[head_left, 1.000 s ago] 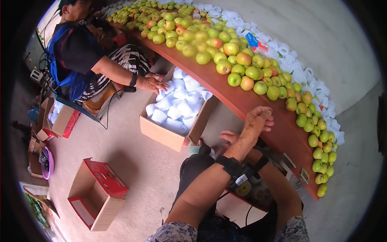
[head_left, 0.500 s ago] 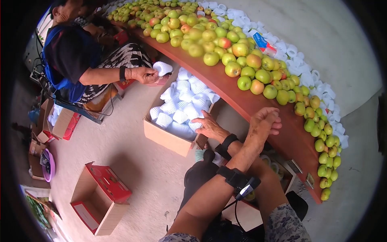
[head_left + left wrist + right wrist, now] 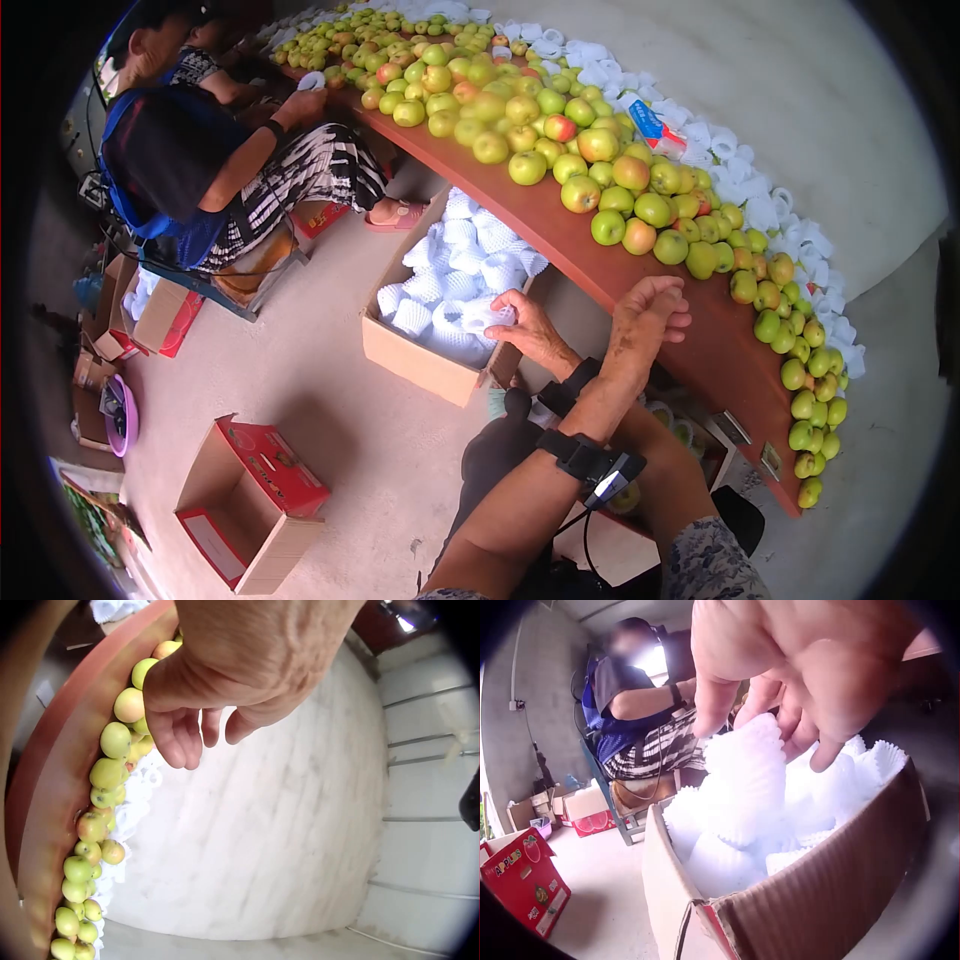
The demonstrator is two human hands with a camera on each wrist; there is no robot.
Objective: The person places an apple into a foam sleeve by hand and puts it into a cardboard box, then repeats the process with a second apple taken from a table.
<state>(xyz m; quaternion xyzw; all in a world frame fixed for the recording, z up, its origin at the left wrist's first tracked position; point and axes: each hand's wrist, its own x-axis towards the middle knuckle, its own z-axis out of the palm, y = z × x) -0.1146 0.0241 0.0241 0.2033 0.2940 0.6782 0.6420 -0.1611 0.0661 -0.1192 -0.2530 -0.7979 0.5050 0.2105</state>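
Note:
In the head view my right hand point(image 3: 537, 332) is at the near right corner of a cardboard box point(image 3: 420, 362) full of white foam nets point(image 3: 425, 287). Its thumb and fingers pinch one foam net point(image 3: 486, 316); the right wrist view shows this net point(image 3: 746, 780) raised over the others under my right hand point(image 3: 802, 660). My left hand point(image 3: 648, 325) hangs over the brown table edge with fingers loosely bent and nothing held. Green and reddish apples point(image 3: 652, 209) lie in a long heap beyond it. In the left wrist view my left hand point(image 3: 247, 664) hangs above the apple row point(image 3: 109, 774).
An open red-and-brown box point(image 3: 270, 465) stands on the floor at the lower left. A seated person point(image 3: 180, 150) works at the table's far left. More foam nets point(image 3: 770, 210) and a blue-and-white packet point(image 3: 655, 130) lie behind the apples. A purple basin point(image 3: 124, 415) stands far left.
My right hand has moved left to the box and now pinches a foam net. My left hand has barely moved. The seated person's hand has left the box and risen toward the table with a foam net.

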